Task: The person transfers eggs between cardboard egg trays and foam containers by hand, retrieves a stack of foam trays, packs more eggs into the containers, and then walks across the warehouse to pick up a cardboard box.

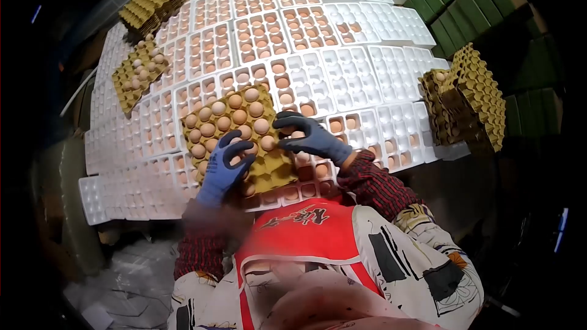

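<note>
- One gloved left hand (225, 168) curls over the lower left of a yellow egg tray (276, 170); whether its grip clamps an egg cannot be told.
- The gloved right hand (315, 139) bends at the tray's right edge, its grip equally unclear.
- Eggs (236, 101) sit in the tray, which lies atop white trays (351, 72), some holding eggs.
</note>
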Action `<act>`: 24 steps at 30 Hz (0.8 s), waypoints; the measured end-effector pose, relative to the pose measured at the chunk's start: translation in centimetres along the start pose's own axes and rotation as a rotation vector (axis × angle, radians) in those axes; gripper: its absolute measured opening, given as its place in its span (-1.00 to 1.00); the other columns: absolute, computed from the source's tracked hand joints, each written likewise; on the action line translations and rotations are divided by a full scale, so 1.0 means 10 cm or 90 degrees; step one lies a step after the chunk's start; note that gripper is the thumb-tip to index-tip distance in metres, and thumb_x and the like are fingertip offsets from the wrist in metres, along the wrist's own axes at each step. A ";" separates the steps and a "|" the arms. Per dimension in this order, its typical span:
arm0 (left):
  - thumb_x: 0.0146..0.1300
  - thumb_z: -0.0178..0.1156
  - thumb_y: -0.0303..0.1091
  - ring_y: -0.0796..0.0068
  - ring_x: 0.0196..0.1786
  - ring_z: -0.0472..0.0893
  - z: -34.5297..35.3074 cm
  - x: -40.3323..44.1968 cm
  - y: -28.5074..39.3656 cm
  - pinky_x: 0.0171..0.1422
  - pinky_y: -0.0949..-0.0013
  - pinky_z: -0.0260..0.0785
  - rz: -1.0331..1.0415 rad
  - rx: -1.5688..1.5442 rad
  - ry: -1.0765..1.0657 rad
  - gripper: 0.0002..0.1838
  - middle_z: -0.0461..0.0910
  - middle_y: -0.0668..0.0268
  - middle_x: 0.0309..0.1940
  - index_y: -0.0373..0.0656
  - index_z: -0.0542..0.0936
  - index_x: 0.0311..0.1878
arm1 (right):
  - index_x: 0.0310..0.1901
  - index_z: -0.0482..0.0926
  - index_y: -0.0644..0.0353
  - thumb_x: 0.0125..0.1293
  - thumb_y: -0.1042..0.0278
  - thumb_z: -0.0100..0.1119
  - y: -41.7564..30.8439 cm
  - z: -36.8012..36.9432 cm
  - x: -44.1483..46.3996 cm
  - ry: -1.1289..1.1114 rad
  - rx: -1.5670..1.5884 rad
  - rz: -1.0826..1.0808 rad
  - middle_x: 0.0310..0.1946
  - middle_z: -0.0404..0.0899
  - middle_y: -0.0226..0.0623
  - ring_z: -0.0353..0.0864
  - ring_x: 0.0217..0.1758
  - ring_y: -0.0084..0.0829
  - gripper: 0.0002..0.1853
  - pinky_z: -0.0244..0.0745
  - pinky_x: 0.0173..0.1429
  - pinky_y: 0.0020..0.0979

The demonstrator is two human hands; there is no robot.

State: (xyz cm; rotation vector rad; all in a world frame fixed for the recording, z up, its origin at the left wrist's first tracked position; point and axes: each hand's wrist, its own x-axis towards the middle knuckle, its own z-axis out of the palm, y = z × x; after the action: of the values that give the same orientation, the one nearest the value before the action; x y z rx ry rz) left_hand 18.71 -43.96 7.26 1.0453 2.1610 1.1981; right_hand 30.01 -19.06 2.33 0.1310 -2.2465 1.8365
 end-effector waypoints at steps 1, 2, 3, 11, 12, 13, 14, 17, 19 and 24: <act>0.09 0.44 -0.23 0.13 0.24 0.49 0.09 0.05 0.05 0.24 0.17 0.41 0.034 0.228 0.014 -0.53 0.46 0.11 0.25 -0.13 0.61 0.08 | 0.08 0.59 0.19 0.16 0.25 0.40 -0.21 0.07 0.09 -0.067 -0.182 0.055 0.13 0.46 -0.15 0.58 0.10 -0.18 -0.55 0.52 0.15 -0.22; 0.02 0.48 -0.23 0.08 0.22 0.48 0.19 0.07 0.08 0.22 0.13 0.43 0.075 0.451 0.038 -0.48 0.43 0.08 0.26 -0.12 0.61 0.08 | -0.09 0.63 0.18 0.13 0.25 0.33 -0.28 0.28 0.11 -0.031 -0.392 0.085 0.11 0.46 -0.06 0.56 0.06 -0.12 -0.68 0.54 0.07 -0.23; -0.07 0.51 -0.19 0.03 0.23 0.45 0.26 0.10 0.09 0.20 0.08 0.43 0.029 0.465 0.014 -0.43 0.36 0.07 0.33 -0.14 0.59 0.05 | -0.18 0.66 0.14 0.12 0.29 0.26 -0.21 0.48 0.13 -0.071 -0.633 0.062 0.14 0.44 0.01 0.59 -0.06 -0.09 -0.77 0.58 -0.12 -0.23; -0.01 0.36 -0.34 -0.01 0.02 0.50 0.29 0.23 0.03 0.05 0.06 0.42 0.079 0.507 0.029 -0.65 0.45 0.06 0.08 -0.14 0.58 -0.11 | -0.02 0.55 0.08 0.17 0.11 0.28 -0.17 0.22 -0.14 0.068 -0.316 0.168 0.16 0.39 0.01 0.58 0.03 -0.06 -0.62 0.56 0.03 -0.09; 0.02 0.28 -0.34 0.00 -0.02 0.50 0.26 0.25 0.22 -0.02 0.05 0.42 0.042 0.468 0.036 -0.69 0.45 0.05 0.01 -0.16 0.56 -0.12 | -0.01 0.54 0.07 0.18 0.09 0.29 -0.17 0.04 -0.31 0.142 -0.240 0.159 0.16 0.38 0.02 0.59 0.05 -0.04 -0.61 0.56 0.04 -0.07; 0.03 0.29 -0.30 0.00 -0.04 0.54 0.26 0.28 0.35 -0.07 0.08 0.45 0.052 0.389 0.068 -0.70 0.48 0.04 0.02 -0.14 0.59 -0.13 | 0.01 0.55 0.06 0.18 0.07 0.30 -0.01 -0.18 -0.56 0.184 -0.300 0.194 0.16 0.38 0.01 0.59 0.03 -0.02 -0.59 0.56 0.04 -0.07; 0.03 0.29 -0.30 0.00 -0.04 0.54 0.30 0.35 0.44 -0.07 0.08 0.45 0.057 0.389 0.061 -0.70 0.48 0.04 0.02 -0.14 0.59 -0.13 | 0.03 0.55 0.04 0.18 0.05 0.30 0.14 -0.41 -0.83 0.225 -0.359 0.232 0.17 0.38 0.00 0.60 0.02 0.00 -0.57 0.56 0.03 -0.07; 0.00 0.36 -0.25 0.00 0.08 0.53 0.85 0.57 0.71 0.00 0.13 0.47 0.076 0.118 0.004 -0.68 0.52 0.13 0.05 -0.09 0.63 -0.14 | 0.09 0.55 0.02 0.16 0.05 0.32 0.15 -0.95 -1.42 0.208 -0.466 0.464 0.20 0.37 -0.02 0.63 -0.04 -0.01 -0.52 0.58 0.01 -0.11; 0.02 0.48 -0.17 0.09 0.04 0.59 1.41 0.89 0.76 0.08 0.19 0.49 0.120 0.212 -0.081 -0.53 0.51 0.14 0.12 -0.07 0.64 0.01 | 0.14 0.52 0.00 0.15 0.06 0.33 0.39 -1.09 -1.64 0.192 -0.527 0.482 0.25 0.34 0.03 0.63 -0.02 0.02 -0.49 0.57 0.04 -0.09; 0.08 0.38 -0.16 0.13 0.02 0.61 2.63 1.65 0.85 0.01 0.14 0.54 0.226 0.324 -0.098 -0.60 0.42 0.15 0.23 0.04 0.61 0.01 | 0.34 0.41 0.05 0.20 0.08 0.32 0.44 -1.60 -1.85 0.359 -0.333 0.323 0.30 0.37 0.06 0.46 0.27 0.03 -0.33 0.45 0.27 -0.14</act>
State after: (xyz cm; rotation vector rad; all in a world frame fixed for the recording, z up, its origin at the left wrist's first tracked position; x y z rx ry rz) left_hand 30.08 -14.59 0.47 1.7297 2.2700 0.6703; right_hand 48.95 -4.06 -3.30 -0.9896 -2.3418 1.1623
